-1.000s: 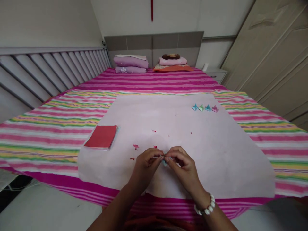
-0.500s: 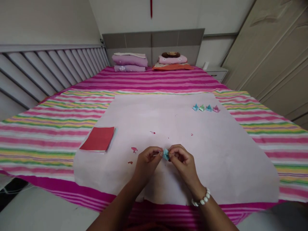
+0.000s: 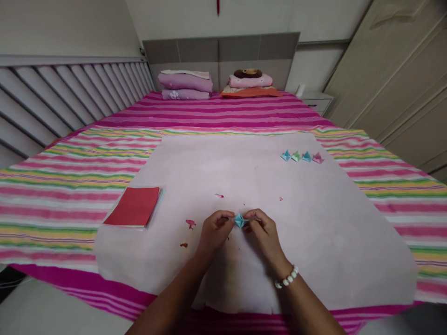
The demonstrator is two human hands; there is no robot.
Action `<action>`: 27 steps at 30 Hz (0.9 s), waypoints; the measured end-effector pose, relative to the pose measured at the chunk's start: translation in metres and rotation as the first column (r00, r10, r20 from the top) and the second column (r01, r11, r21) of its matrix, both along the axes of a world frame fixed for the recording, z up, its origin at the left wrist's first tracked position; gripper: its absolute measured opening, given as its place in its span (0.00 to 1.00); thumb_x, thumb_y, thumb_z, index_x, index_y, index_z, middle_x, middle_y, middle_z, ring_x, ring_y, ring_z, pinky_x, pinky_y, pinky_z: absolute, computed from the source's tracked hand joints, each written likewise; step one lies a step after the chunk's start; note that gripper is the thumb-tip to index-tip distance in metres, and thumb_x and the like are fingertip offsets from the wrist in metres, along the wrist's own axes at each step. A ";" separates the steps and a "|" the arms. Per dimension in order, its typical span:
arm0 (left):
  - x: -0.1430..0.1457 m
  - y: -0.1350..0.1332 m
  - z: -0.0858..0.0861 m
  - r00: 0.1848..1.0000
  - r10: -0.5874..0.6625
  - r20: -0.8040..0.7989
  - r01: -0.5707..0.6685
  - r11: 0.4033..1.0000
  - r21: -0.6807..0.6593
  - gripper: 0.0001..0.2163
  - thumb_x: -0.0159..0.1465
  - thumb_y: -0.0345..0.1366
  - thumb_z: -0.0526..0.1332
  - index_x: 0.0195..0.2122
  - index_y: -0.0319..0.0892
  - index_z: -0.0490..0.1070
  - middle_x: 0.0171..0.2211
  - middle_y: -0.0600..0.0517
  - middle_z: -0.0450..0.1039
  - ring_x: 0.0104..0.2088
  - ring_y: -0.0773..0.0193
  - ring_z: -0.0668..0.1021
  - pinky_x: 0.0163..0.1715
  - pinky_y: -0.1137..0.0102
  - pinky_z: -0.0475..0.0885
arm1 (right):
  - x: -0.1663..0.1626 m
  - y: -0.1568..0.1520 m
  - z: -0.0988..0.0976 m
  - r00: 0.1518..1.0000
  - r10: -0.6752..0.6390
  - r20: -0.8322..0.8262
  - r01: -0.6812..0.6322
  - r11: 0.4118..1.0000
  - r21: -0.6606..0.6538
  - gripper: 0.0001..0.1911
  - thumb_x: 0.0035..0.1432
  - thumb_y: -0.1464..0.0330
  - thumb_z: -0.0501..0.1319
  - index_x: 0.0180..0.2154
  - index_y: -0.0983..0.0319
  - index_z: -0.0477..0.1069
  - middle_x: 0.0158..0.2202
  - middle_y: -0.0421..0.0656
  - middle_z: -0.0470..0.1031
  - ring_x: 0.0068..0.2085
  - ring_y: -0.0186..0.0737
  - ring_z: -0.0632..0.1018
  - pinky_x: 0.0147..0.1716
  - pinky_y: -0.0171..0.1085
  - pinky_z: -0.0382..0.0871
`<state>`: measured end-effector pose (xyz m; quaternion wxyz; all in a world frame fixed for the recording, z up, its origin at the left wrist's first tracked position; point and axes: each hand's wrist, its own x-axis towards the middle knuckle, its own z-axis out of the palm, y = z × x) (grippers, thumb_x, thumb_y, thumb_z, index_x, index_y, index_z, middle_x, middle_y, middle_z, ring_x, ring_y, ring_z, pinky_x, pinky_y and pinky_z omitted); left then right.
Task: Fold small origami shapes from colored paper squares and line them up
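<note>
Between my two hands is a small folded light-blue paper boat (image 3: 239,220), held just above the white sheet (image 3: 314,242). My left hand (image 3: 217,230) pinches its left end between thumb and fingers. Its right end is pinched by my right hand (image 3: 263,232), which has a white beaded bracelet (image 3: 289,278) at the wrist. Toward the far right of the sheet, several finished paper boats stand in a row: a blue one (image 3: 286,155), a green one (image 3: 296,156), another blue one (image 3: 307,157) and a pink one (image 3: 318,158).
A stack of square paper with red on top (image 3: 134,206) lies at the left. Small torn scraps, including a pink scrap (image 3: 190,224) and a dark red scrap (image 3: 184,245), are scattered left of my hands. The sheet rests on a striped bed cover (image 3: 63,200); folded bedding (image 3: 186,83) is at the headboard.
The light-blue paper boat has been pulled wider between my hands, showing a flatter diamond shape. My head view has tilted and moved slightly. Both hands keep their pinch.
</note>
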<state>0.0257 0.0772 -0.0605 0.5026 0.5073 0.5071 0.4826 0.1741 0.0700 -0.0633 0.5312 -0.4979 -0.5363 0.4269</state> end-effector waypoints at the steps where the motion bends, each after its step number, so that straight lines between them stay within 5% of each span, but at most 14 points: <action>1: 0.000 0.001 -0.003 1.000 -0.003 -0.011 0.003 1.000 0.005 0.08 0.54 0.36 0.62 0.33 0.39 0.73 0.33 0.48 0.79 0.32 0.62 0.80 0.34 0.69 0.75 | 0.001 0.001 -0.001 1.000 -0.003 0.021 0.003 1.000 0.006 0.07 0.51 0.72 0.53 0.29 0.61 0.70 0.26 0.41 0.72 0.27 0.39 0.73 0.27 0.37 0.69; 11: 0.008 0.006 -0.017 0.972 -0.019 -0.236 0.059 0.985 0.165 0.08 0.51 0.26 0.57 0.31 0.40 0.73 0.37 0.47 0.76 0.36 0.61 0.78 0.34 0.69 0.74 | 0.000 0.008 -0.008 0.960 -0.015 0.279 -0.014 0.995 0.103 0.11 0.50 0.75 0.51 0.23 0.60 0.69 0.26 0.42 0.69 0.31 0.40 0.71 0.32 0.38 0.63; 19: 0.012 0.004 -0.018 0.919 0.007 -0.395 0.086 0.973 0.216 0.03 0.56 0.28 0.59 0.27 0.40 0.71 0.36 0.47 0.73 0.35 0.62 0.77 0.35 0.67 0.74 | -0.001 0.003 -0.013 0.916 -0.056 0.397 0.006 0.992 0.126 0.06 0.52 0.75 0.55 0.26 0.60 0.65 0.27 0.41 0.66 0.30 0.39 0.69 0.29 0.37 0.62; 27: 0.010 0.002 -0.022 0.865 0.028 -0.500 0.118 0.959 0.258 0.12 0.54 0.23 0.58 0.38 0.42 0.70 0.42 0.47 0.72 0.36 0.63 0.76 0.36 0.66 0.74 | -0.003 -0.006 -0.015 0.901 -0.101 0.422 0.045 0.989 0.139 0.07 0.50 0.77 0.58 0.25 0.60 0.63 0.26 0.38 0.64 0.26 0.35 0.67 0.24 0.33 0.61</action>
